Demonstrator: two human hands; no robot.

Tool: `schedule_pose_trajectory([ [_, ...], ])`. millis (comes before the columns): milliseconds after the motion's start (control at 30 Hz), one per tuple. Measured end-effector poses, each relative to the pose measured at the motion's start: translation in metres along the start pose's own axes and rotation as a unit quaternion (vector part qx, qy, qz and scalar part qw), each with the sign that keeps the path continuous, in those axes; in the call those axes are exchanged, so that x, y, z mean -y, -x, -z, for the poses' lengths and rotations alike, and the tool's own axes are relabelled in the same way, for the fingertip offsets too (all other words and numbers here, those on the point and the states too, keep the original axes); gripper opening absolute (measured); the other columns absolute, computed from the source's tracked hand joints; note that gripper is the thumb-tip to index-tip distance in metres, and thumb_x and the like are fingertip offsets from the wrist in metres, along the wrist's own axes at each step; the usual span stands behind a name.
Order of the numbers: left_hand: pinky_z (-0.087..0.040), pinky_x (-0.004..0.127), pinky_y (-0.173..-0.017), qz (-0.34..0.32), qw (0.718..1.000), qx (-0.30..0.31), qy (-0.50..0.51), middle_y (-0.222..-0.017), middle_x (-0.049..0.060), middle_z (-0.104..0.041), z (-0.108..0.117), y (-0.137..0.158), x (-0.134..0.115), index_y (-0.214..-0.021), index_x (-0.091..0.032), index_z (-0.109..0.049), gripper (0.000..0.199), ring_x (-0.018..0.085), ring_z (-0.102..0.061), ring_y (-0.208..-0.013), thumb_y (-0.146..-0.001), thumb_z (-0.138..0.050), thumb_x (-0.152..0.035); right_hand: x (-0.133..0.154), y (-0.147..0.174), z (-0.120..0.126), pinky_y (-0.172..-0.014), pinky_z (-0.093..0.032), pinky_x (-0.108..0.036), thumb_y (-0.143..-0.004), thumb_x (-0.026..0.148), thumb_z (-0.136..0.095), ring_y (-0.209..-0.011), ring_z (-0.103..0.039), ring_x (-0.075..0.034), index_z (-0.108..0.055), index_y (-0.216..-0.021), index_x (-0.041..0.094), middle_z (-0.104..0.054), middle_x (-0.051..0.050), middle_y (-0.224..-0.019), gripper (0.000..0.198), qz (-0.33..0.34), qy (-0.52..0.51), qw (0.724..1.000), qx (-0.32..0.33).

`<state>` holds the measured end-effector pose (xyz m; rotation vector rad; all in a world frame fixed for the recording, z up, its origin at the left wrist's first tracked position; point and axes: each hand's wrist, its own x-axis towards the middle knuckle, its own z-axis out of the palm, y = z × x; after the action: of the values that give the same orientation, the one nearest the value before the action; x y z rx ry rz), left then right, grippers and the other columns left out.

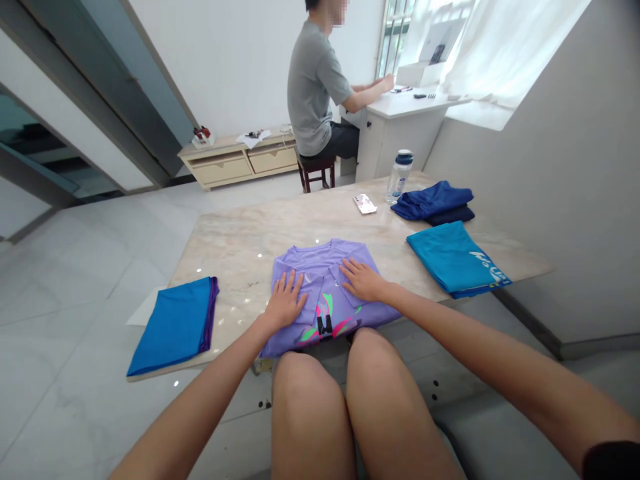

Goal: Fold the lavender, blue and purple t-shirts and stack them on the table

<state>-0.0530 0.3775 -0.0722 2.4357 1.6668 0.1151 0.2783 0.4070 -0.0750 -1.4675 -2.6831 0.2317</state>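
Observation:
A purple T-shirt (320,310) with a pink, green and black print lies on the marble-look table (235,247), both sleeves turned in over its front. My left hand (286,300) rests flat on the shirt's left side, fingers spread. On the right side of the same shirt, my right hand (364,280) also lies flat with its fingers apart. Neither hand grips the cloth. The shirt's collar points away from me, and its lower part reaches the table's near edge above my knees.
Folded blue clothes (173,323) lie at the left end. A folded turquoise garment (450,257) and dark blue clothes (435,200) lie right. Behind are a phone (365,204) and a water bottle (400,177). A person (315,87) sits at a white desk (405,123).

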Motion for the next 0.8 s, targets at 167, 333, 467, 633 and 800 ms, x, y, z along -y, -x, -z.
schedule_pose_trajectory([
  [167, -0.037, 0.057, -0.133, -0.045, 0.999, -0.007, 0.028, -0.173, 0.018, -0.05, 0.008, 0.043, 0.017, -0.166, -0.022, -0.052, 0.068, 0.04, -0.045, -0.162, -0.103, -0.057, -0.049, -0.024, 0.033, 0.037, -0.117, -0.055, -0.049, -0.101, 0.031, -0.069, -0.137, -0.069, -0.037, -0.069, -0.15, 0.018, -0.062, -0.02, -0.16, 0.05, 0.024, -0.008, 0.999, 0.04],
  [333, -0.049, 0.055, -0.123, 0.026, 0.99, -0.079, 0.118, -0.144, 0.021, -0.068, 0.041, -0.023, 0.061, -0.144, -0.016, -0.06, 0.057, 0.037, -0.063, -0.138, -0.09, -0.071, -0.028, -0.073, 0.0, 0.062, -0.109, -0.059, -0.044, -0.091, 0.029, -0.085, -0.124, -0.073, -0.034, -0.07, -0.133, 0.014, -0.072, -0.02, -0.133, 0.047, -0.094, -0.073, 0.993, 0.01],
  [467, -0.061, 0.045, -0.103, 0.148, 0.953, -0.021, 0.263, -0.117, 0.011, -0.075, 0.05, -0.078, 0.088, -0.136, -0.017, -0.06, 0.059, 0.028, -0.074, -0.109, -0.083, -0.08, -0.034, -0.097, -0.033, 0.053, -0.095, -0.062, -0.038, -0.084, 0.034, -0.093, -0.111, -0.077, -0.029, -0.067, -0.135, 0.015, -0.077, -0.016, -0.125, 0.059, -0.155, -0.163, 0.974, 0.027],
  [633, -0.061, 0.037, -0.088, 0.146, 0.932, 0.032, 0.33, -0.105, 0.007, -0.077, 0.049, -0.085, 0.096, -0.114, -0.018, -0.07, 0.068, 0.027, -0.074, -0.099, -0.062, -0.097, -0.051, -0.1, -0.041, 0.046, -0.084, -0.06, -0.031, -0.081, 0.034, -0.092, -0.098, -0.079, -0.025, -0.072, -0.129, 0.018, -0.083, -0.009, -0.113, 0.054, -0.157, -0.189, 0.968, 0.062],
  [800, -0.056, 0.034, -0.077, 0.125, 0.959, 0.113, 0.23, -0.08, 0.002, -0.074, 0.061, -0.065, 0.08, -0.08, -0.024, -0.071, 0.048, 0.029, -0.072, -0.088, -0.05, -0.099, -0.049, -0.084, -0.039, 0.061, -0.079, -0.058, -0.028, -0.081, 0.026, -0.089, -0.088, -0.079, -0.025, -0.083, -0.099, 0.021, -0.084, -0.004, -0.092, 0.02, -0.122, -0.141, 0.97, 0.156],
])
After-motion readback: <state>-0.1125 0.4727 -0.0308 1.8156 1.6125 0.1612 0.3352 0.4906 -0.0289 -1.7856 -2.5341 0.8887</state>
